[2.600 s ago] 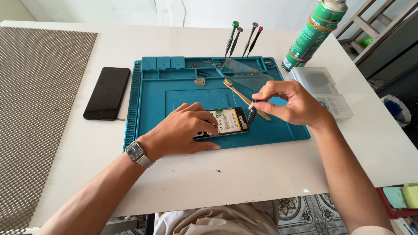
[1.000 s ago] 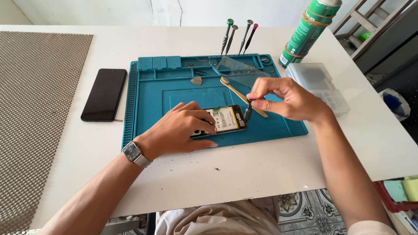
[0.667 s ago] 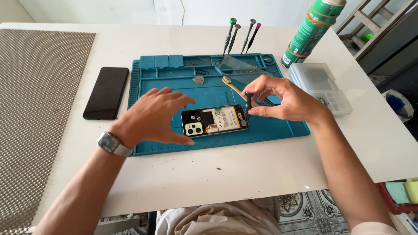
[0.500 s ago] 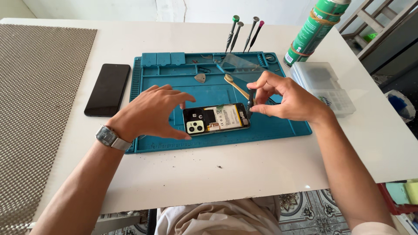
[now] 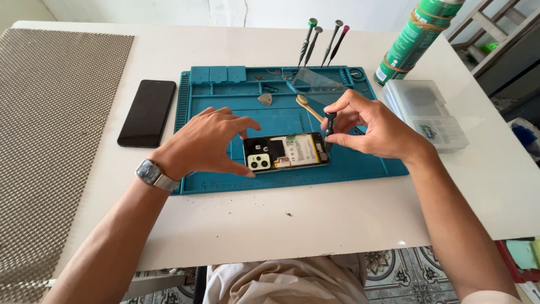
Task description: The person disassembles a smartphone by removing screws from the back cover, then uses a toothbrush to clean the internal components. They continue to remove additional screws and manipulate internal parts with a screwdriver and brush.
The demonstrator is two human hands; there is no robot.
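Blue mat [image 5: 214, 180] underneath; opened phone [image 5: 287, 152] between hands; left hand [image 5: 205, 142] spread, thumb touching; right hand [image 5: 371, 126] pinching screwdriver [image 5: 329, 123] at its right end.

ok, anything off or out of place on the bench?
Only small things: dark specks on the white table in front of the blue mat, and a bamboo toothbrush lying among the tools. The opened phone lies flat.
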